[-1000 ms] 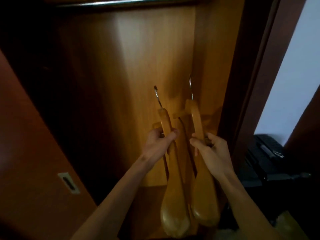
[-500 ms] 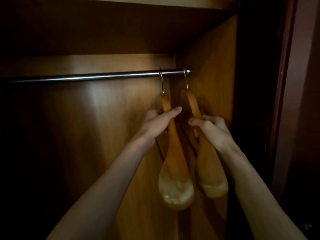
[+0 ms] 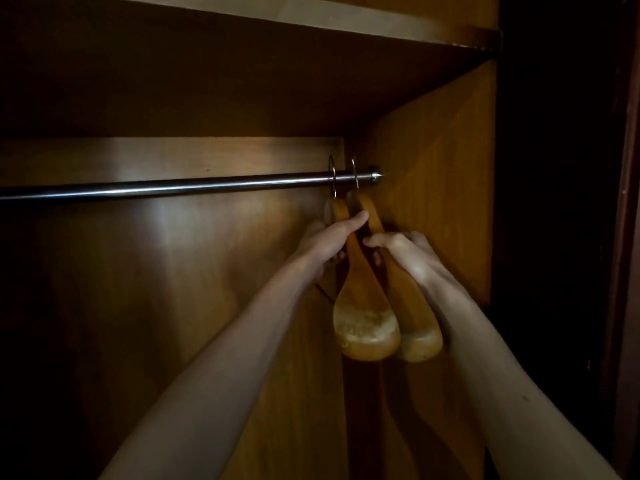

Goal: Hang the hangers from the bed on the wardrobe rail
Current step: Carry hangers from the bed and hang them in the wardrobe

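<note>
Two wooden hangers with metal hooks hang edge-on inside the wardrobe. The left hanger has its hook over the steel rail near the rail's right end, and my left hand grips its neck. The right hanger has its hook over the rail just beside the first, close to the side wall, with my right hand closed around its body. Both hooks sit over the top of the rail.
The wardrobe's right side panel is a few centimetres from the right hanger. A shelf runs above the rail. The rail stretches bare to the left. The back panel is dim, and the door frame is at far right.
Both hands lifted the hangers from below the rail up to it; the hooks now sit over the rail. My view tilted upward and closer.
</note>
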